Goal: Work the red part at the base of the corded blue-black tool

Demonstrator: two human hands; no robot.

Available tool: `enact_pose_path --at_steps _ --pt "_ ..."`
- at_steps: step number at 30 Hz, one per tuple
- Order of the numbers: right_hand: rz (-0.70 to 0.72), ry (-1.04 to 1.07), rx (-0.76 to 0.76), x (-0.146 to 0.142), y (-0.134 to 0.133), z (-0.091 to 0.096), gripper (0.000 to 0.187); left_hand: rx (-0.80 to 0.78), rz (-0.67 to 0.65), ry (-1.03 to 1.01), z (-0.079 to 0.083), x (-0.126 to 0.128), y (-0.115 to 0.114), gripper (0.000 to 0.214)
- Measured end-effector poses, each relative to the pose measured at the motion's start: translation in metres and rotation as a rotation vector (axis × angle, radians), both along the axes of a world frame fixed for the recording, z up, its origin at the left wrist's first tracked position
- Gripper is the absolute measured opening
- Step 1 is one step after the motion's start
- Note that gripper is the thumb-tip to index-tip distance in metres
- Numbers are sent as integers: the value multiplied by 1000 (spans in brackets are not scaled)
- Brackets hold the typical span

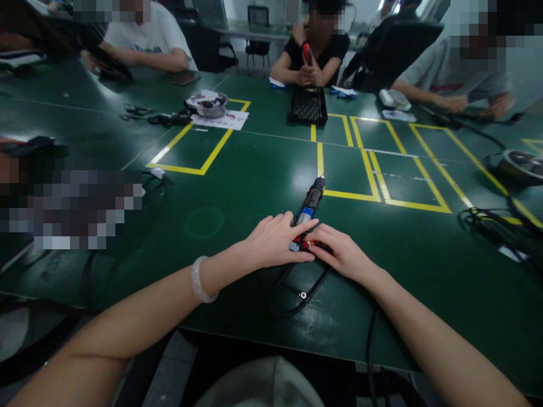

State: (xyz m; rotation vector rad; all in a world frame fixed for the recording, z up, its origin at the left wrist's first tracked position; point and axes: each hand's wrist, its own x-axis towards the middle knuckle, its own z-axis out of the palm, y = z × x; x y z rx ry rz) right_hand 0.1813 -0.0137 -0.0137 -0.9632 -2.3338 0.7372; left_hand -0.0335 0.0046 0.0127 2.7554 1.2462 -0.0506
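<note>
A slim electric screwdriver [314, 196] with a black nose and a silver and blue middle lies on the green table, its tip pointing away from me. Across its rear half rests my left hand [274, 240], thumb and fingers on either side of the body. From the right, my right hand [345, 251] pinches at a small red and orange part [306, 245] near the rear end; the fingers hide most of it. A black cable [292, 312] loops on the table below my hands, with a small round metal fitting [302, 295] beside it.
Yellow tape outlines [352, 195] mark the table. A black tray [307, 110], a metal bowl [212, 107] on paper and black tools [169, 118] lie farther off. Cables [496, 232] coil at right beside another bowl [524, 164]. Several people sit across the table.
</note>
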Motion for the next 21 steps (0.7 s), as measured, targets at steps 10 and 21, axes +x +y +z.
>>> enact_pose_path --at_steps 10,21 --pt "-181 289 -790 -2 2 4 29 39 57 0 -7 3 -4 81" --pt "-154 414 -939 -5 1 1 35 78 126 -16 -13 -7 -11 79"
